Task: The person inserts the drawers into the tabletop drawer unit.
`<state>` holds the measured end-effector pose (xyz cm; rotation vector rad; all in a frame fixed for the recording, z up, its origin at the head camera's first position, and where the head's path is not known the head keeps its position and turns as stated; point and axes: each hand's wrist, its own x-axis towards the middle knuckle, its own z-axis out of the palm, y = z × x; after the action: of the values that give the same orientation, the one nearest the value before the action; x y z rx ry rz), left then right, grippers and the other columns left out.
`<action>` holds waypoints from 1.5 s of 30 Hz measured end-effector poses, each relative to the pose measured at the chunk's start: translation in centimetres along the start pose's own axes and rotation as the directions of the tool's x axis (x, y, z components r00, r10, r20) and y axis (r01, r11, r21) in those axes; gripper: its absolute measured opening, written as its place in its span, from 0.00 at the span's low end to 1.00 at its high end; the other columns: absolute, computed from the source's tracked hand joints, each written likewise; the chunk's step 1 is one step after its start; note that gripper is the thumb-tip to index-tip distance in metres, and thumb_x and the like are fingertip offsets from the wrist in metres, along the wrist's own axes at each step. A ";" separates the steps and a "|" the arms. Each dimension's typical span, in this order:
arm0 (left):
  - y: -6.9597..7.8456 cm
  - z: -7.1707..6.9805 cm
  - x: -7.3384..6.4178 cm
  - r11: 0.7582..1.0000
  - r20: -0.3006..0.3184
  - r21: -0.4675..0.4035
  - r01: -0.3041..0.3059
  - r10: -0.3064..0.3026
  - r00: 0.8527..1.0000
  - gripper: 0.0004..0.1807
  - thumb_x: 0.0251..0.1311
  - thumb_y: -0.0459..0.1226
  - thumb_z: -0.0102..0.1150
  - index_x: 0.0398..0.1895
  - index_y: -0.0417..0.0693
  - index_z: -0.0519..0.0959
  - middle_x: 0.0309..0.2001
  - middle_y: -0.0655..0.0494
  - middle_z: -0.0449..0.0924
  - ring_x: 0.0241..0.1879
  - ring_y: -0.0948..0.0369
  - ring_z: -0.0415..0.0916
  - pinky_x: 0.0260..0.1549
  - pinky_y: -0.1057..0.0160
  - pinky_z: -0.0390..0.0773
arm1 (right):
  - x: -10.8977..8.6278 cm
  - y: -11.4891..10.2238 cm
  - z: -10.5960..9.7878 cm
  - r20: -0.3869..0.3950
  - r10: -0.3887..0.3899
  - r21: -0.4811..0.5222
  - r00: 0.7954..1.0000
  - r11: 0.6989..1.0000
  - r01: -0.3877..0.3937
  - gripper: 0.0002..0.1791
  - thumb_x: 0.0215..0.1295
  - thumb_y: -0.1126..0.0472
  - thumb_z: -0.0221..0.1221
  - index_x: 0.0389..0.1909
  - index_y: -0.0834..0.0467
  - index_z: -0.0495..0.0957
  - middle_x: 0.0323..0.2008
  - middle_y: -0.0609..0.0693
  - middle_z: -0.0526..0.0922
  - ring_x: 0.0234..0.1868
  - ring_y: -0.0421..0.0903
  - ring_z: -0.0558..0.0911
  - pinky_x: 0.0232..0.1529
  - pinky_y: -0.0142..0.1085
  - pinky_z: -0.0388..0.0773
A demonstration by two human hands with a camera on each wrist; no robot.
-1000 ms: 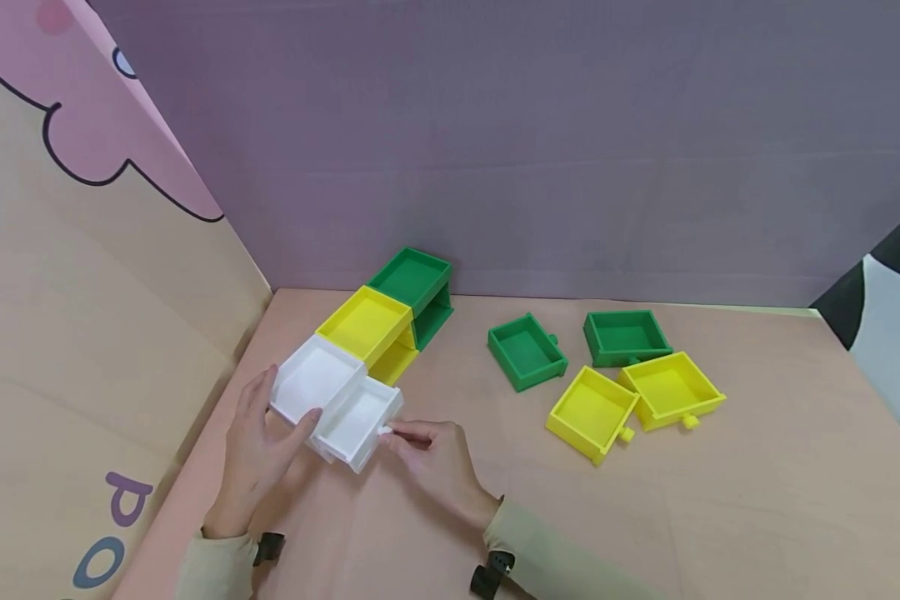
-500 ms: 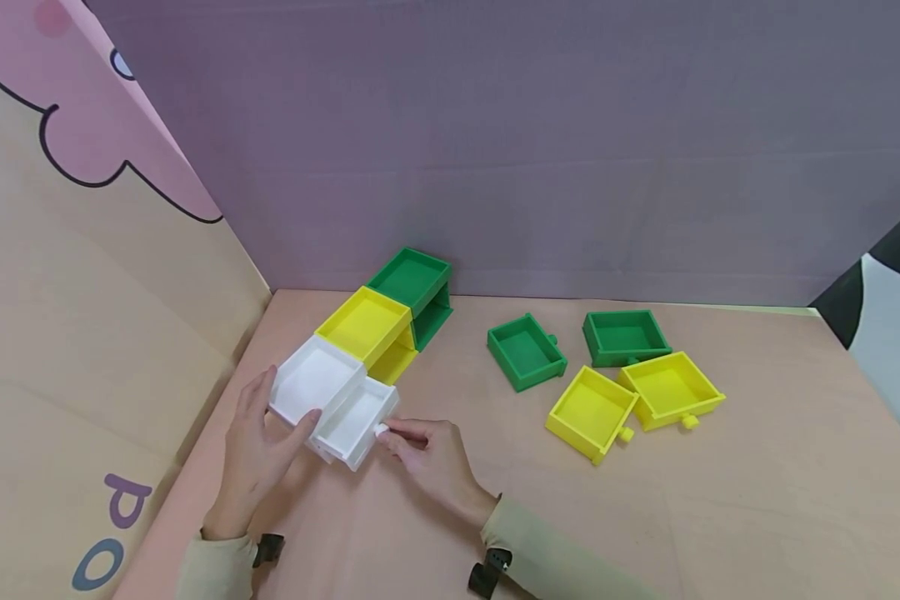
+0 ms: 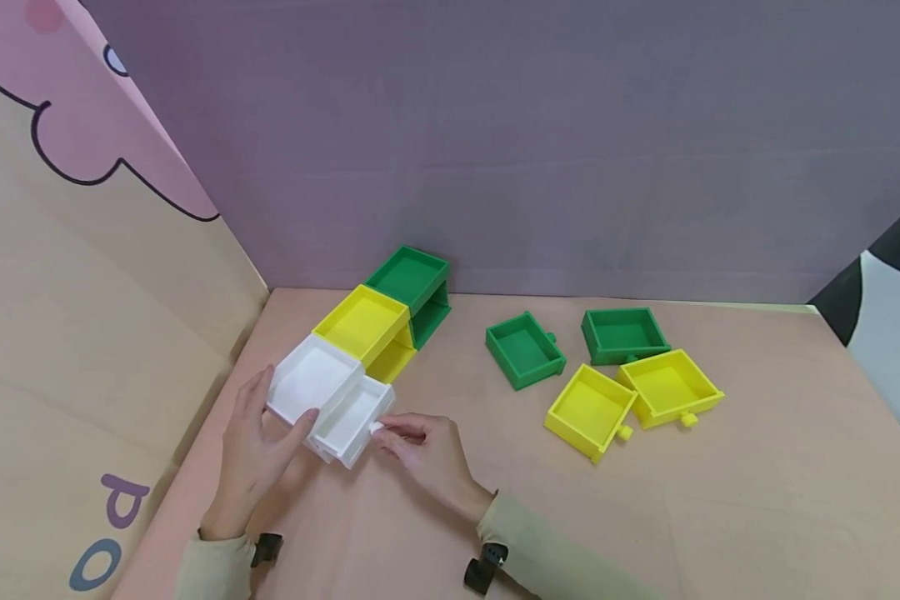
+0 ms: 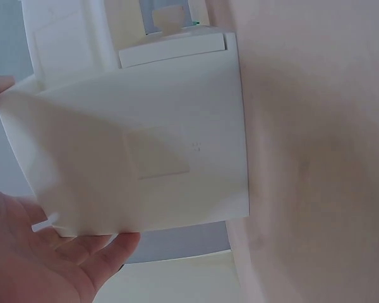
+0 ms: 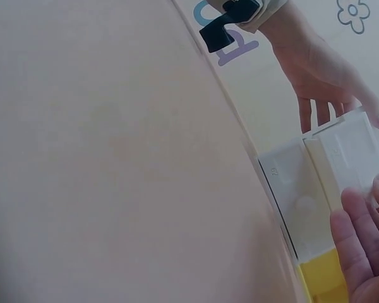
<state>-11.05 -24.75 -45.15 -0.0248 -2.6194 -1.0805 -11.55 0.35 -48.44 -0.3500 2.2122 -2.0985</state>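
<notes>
My left hand (image 3: 251, 462) grips the white drawer cabinet (image 3: 317, 377), thumb on the near edge and fingers along its far left side. With thumb and fingertips, my right hand (image 3: 438, 462) pinches the small knob (image 3: 376, 427) of a white drawer (image 3: 351, 417), which sticks partly out of the cabinet's upper opening. Below it, the left wrist view shows another white drawer front (image 4: 177, 50) with a knob, close against the cabinet. A yellow cabinet (image 3: 366, 321) and a green cabinet (image 3: 408, 275) stand in line behind the white one, their front openings without drawers.
Two green drawers (image 3: 525, 350) (image 3: 624, 335) and two yellow drawers (image 3: 591, 410) (image 3: 669, 387) lie on the pink tabletop (image 3: 757, 483) to the right. A grey wall (image 3: 532, 150) rises behind, and a printed cream panel (image 3: 105, 317) stands at the left.
The upper white drawer has slid slightly farther into the white cabinet, my right hand moving left with its knob. My left hand keeps its grip on the cabinet.
</notes>
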 end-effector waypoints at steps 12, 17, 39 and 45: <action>0.3 -0.1 0.0 1.000 0.005 0.003 0.020 -0.020 1.000 0.49 0.65 0.46 0.71 0.83 0.37 0.58 0.79 0.35 0.61 0.74 0.34 0.66 0.68 0.27 0.71 | 0.2 -0.2 0.3 -0.003 0.005 0.003 1.000 1.000 -0.005 0.13 0.65 0.65 0.73 0.49 0.62 0.91 0.44 0.59 0.93 0.43 0.53 0.94 0.43 0.32 0.89; 0.3 0.0 0.0 1.000 -0.003 -0.002 0.016 -0.016 1.000 0.49 0.65 0.46 0.71 0.83 0.37 0.58 0.79 0.35 0.62 0.74 0.35 0.66 0.68 0.27 0.71 | 0.3 -0.2 0.5 0.014 0.006 0.013 1.000 1.000 -0.007 0.13 0.67 0.64 0.72 0.50 0.63 0.90 0.44 0.59 0.93 0.43 0.58 0.94 0.42 0.31 0.89; 0.0 0.2 0.0 1.000 -0.009 -0.006 0.006 -0.006 1.000 0.49 0.64 0.45 0.72 0.83 0.38 0.58 0.78 0.35 0.62 0.72 0.35 0.68 0.66 0.27 0.73 | 1.3 0.0 1.5 0.031 0.016 0.042 0.999 0.999 -0.017 0.14 0.68 0.64 0.70 0.52 0.63 0.90 0.43 0.62 0.93 0.40 0.63 0.93 0.40 0.33 0.90; 0.0 0.2 0.0 1.000 -0.011 -0.014 0.003 -0.003 1.000 0.49 0.64 0.45 0.72 0.83 0.38 0.59 0.78 0.35 0.63 0.72 0.35 0.68 0.66 0.27 0.72 | 1.7 0.0 1.8 0.036 0.012 0.048 0.999 0.999 -0.014 0.13 0.69 0.62 0.70 0.52 0.62 0.90 0.42 0.60 0.93 0.40 0.63 0.93 0.41 0.34 0.90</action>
<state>-11.13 -24.62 -45.22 -0.0180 -2.6027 -1.0966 -12.79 -1.74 -48.37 -0.3651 2.1345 -2.1181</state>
